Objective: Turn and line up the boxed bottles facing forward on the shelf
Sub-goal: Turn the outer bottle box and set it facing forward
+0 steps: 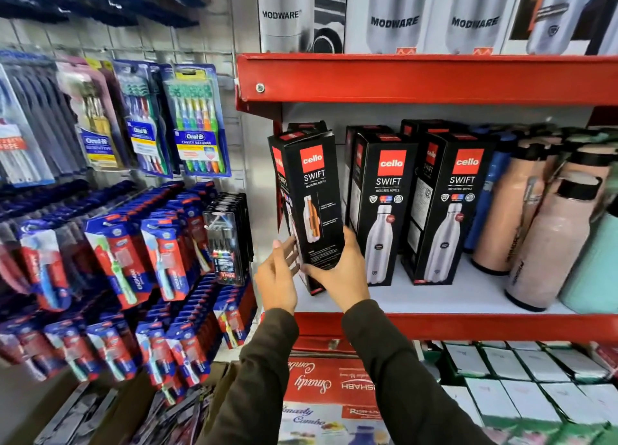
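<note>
Leftmost Cello box (312, 197) — tilted, gripped at its base by my right hand (341, 270); my left hand (277, 277) open, fingers against its side; white shelf (468, 297) beneath.

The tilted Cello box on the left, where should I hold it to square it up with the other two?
Grip the tilted box low on its narrow sides, coming from the front. The right hand already clasps its lower right edge; the open left hand can take the left face. It's tall and leans left, so holding it low probably lets you pivot it upright beside the middle box.
</note>
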The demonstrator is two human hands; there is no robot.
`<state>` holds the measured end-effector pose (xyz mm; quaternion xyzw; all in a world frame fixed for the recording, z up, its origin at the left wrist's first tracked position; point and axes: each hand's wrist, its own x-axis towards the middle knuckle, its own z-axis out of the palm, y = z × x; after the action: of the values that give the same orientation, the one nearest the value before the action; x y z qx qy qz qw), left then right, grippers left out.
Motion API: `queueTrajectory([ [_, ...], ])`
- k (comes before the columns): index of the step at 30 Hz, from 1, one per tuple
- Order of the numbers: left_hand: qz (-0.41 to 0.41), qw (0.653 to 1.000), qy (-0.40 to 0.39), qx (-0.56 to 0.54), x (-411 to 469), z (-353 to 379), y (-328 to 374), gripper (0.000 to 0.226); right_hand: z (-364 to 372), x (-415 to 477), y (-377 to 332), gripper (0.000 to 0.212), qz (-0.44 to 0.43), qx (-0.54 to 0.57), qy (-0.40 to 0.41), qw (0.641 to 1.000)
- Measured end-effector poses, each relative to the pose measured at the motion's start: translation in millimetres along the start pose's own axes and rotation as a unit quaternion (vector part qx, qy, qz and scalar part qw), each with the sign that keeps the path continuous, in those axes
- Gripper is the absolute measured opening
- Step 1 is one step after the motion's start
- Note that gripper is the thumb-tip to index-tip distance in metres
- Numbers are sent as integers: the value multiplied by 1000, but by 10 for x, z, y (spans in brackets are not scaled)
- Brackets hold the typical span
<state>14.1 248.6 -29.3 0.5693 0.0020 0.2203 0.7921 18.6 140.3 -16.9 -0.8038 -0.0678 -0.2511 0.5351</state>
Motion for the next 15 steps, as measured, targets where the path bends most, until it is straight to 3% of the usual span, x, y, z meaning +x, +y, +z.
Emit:
queueTrajectory([
  [6,81,996,29,32,72,-125,-9,33,33,63,-6,84,16,21,15,1000],
  [9,130,985,43,107,215,-195,-39,27,9,69,-28,86,33,41,-6,999],
  [13,31,990,-55,126,407,-222,-94,42,-26,87,-53,94,23,44,-70,996],
  [15,22,989,-74,123,447,-234,-126,44,5,94,-57,96,12,27,-91,995],
])
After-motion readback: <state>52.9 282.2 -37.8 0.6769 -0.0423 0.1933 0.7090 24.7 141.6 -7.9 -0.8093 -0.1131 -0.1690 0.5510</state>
